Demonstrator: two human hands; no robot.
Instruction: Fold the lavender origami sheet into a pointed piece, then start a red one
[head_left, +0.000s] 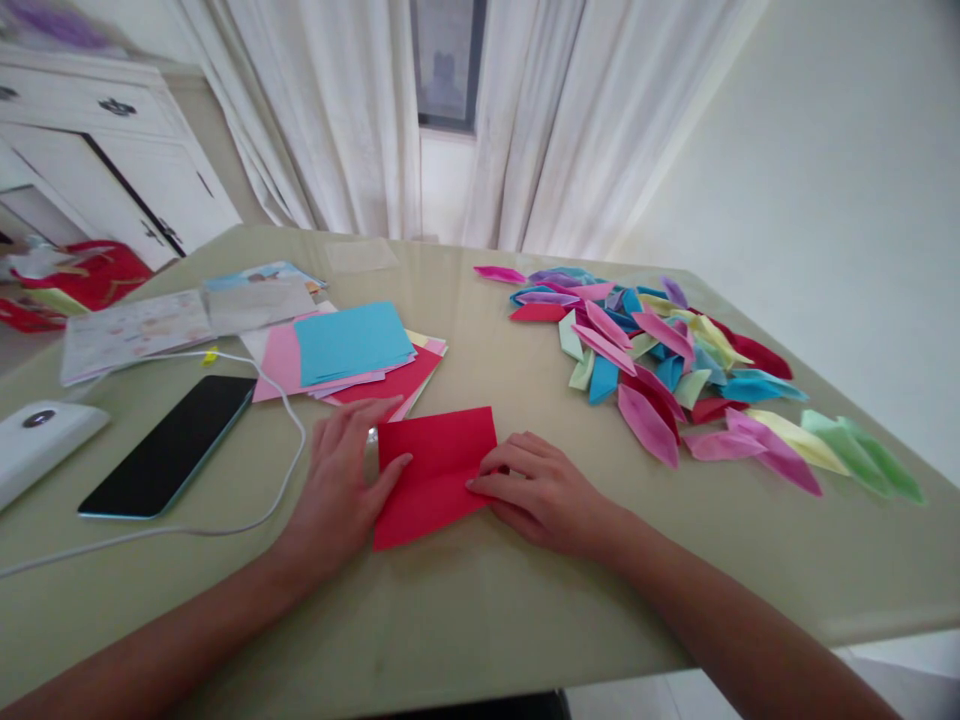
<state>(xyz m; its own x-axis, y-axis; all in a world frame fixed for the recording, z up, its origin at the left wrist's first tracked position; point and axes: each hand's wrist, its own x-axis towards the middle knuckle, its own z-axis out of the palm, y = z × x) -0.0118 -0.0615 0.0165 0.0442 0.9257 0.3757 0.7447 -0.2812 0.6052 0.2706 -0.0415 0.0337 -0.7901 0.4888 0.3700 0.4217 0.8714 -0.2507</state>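
A red sheet of paper with a faint crease across its middle is held just over the table between both hands. On its left edge, my left hand grips it, thumb on the near face and fingers behind. My right hand pinches the right edge between thumb and fingers. Behind the left hand lies a stack of coloured paper, blue on top, with pink and red sheets beneath. Many folded paper pieces in pink, blue, green, yellow and red are heaped to the right.
A black-screened phone, a white power bank and a white cable lie at the left. Printed sheets and a clear wrapper sit farther back. White curtains and a cabinet stand beyond the table.
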